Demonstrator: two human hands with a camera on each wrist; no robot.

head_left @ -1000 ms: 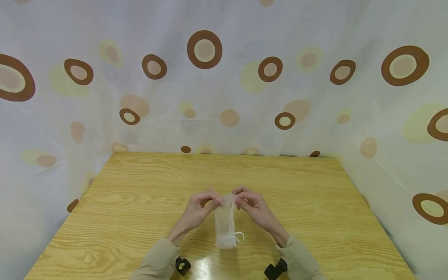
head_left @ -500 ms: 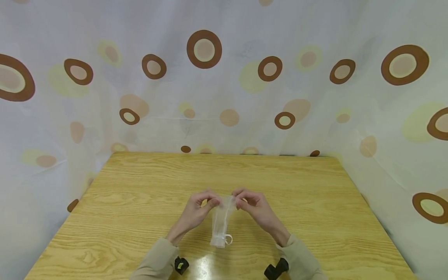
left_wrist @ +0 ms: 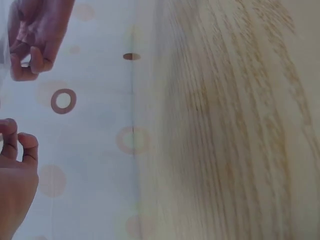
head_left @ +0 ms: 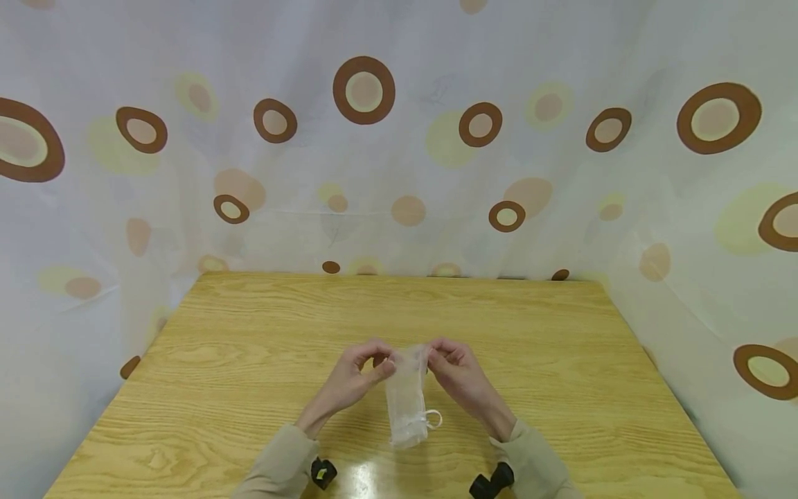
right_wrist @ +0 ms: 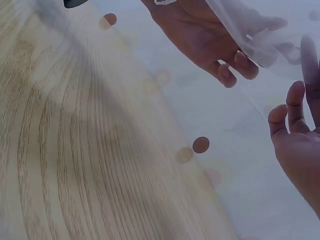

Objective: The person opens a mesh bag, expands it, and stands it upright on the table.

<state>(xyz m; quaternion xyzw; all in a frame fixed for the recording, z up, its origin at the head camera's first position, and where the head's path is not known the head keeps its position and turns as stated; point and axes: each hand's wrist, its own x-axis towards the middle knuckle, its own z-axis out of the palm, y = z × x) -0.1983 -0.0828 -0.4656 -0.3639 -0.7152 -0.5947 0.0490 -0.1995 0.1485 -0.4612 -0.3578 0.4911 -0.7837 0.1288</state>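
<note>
A sheer white drawstring pouch (head_left: pixel 406 395) hangs above the table between both hands, its gathered end and white cord loop (head_left: pixel 434 418) at the bottom. At the upper left corner, thumb and fingers of my left hand (head_left: pixel 354 378) pinch the fabric. My right hand (head_left: pixel 463 380) pinches the upper right corner. Seen from the right wrist, the see-through pouch (right_wrist: pixel 267 42) spans from the left hand (right_wrist: pixel 197 37) toward the right hand (right_wrist: pixel 302 150). The left wrist view catches only a sliver of fabric at its edge, near the right hand (left_wrist: pixel 45 30).
Beneath the hands is a wood-grain table (head_left: pixel 262 319). A pale curtain (head_left: pixel 399 159) with brown rings and dots surrounds its back and sides. Black wrist devices (head_left: pixel 323 473) sit by the beige sleeves (head_left: pixel 277 461).
The pouch's lower end swings left, then back right, and the fabric now hangs spread wider. My right hand has shifted slightly right, widening the gap between the hands.
</note>
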